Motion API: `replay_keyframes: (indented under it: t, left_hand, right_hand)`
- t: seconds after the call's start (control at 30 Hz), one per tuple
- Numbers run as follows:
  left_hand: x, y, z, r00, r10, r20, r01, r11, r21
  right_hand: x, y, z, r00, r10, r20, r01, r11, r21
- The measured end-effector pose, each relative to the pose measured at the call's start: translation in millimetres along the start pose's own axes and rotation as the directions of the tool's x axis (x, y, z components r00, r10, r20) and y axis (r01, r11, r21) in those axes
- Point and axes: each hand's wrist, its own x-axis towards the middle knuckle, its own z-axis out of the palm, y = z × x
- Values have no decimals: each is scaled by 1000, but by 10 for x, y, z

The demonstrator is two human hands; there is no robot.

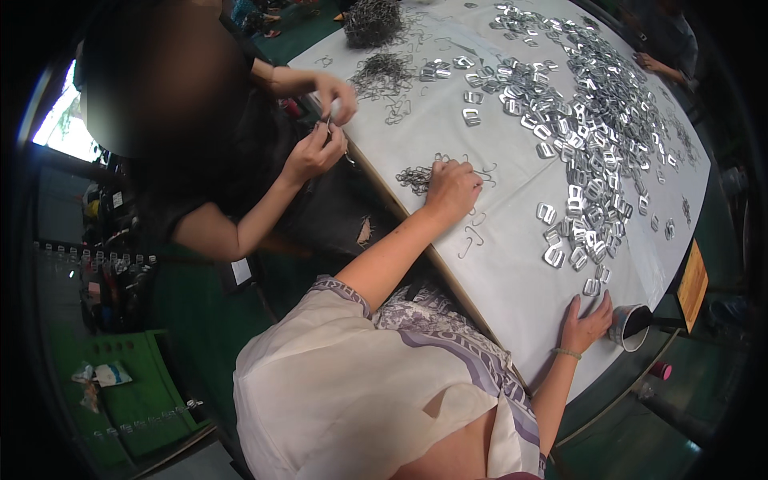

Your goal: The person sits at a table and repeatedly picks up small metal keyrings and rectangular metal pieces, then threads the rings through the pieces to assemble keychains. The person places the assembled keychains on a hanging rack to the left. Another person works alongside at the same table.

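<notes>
My left hand (454, 192) is on the white-covered table, its fingers curled down at a small heap of thin wire hooks (414, 179). What sits under its fingertips is hidden. More loose wire hooks (472, 234) lie just right of the wrist. My right hand (586, 324) rests farther right with fingers apart, holding nothing. Its fingertips are close to a few flat silver metal buckles (592, 286), at the near end of a large spread of the same buckles (596, 176).
A black-lined cup (632, 328) stands beside my right hand at the table edge. To the left, a co-worker's hands (324, 136) work on a small piece. Tangled wire hooks (372, 22) are heaped at the far left. Another person's hand (658, 66) is across the table.
</notes>
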Motion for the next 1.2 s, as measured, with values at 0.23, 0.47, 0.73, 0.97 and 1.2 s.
replay_keyframes:
  t: [0.23,0.47,0.73,0.97,1.2]
  left_hand:
    - [-117,-82,-64,999,-31,6,32,999,-41]
    - [71,-129,-100,997,3,81,-3,1000,3]
    - [292,74,263,985,60,162,-109,943,314]
    - [154,101,252,987,87,137,-126,942,310]
    - [61,82,179,984,124,127,-150,963,226]
  right_hand:
    - [-23,159,21,993,-80,-90,85,995,45]
    - [103,-24,-40,991,-119,-55,116,992,-58]
    - [102,-2,86,993,-112,43,117,982,-147]
    - [85,81,122,995,-99,1,98,982,-164]
    - [67,39,36,998,-58,-35,52,987,-154]
